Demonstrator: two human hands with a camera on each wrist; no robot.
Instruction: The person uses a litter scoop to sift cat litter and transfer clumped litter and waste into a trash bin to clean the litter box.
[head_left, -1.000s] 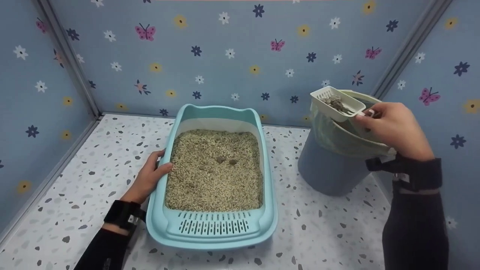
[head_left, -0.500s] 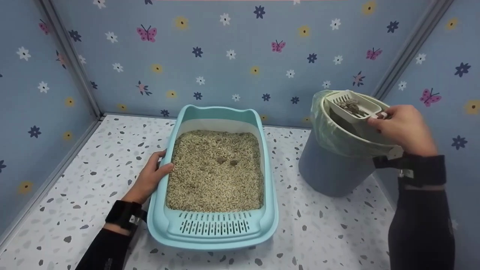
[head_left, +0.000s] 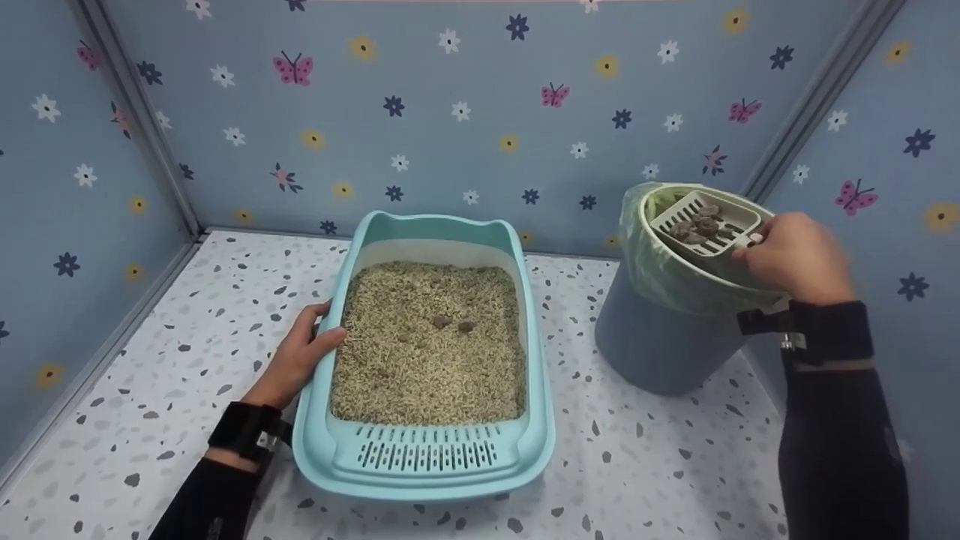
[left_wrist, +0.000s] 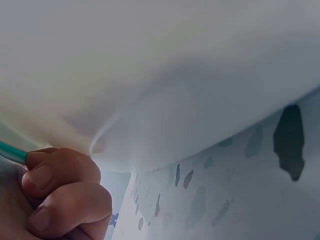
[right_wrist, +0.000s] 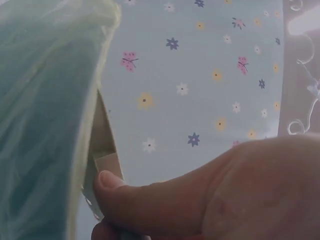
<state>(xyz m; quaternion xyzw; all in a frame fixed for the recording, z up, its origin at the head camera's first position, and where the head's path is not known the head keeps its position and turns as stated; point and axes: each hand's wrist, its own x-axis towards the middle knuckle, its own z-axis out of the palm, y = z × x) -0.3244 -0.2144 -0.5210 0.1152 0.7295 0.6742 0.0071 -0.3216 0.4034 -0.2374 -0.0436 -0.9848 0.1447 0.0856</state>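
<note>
Your left hand point(head_left: 296, 352) curls round the left rim of the litter box point(head_left: 424, 480) — likely to steady it — while beyond, your right hand point(head_left: 799, 255) pinches the handle of the scoop point(head_left: 739, 216), its clumps point(head_left: 701, 226) over the bin point(head_left: 667, 352), presumably so anything dropped lands inside.

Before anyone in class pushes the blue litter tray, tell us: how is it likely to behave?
The litter tray probably feels stiff: it shows no bend where the left hand grips it. It is likely heavy for its size, given the broad bed of litter inside. Wide and low, it seems unlikely to tip, though a shove may shift the litter.
</note>
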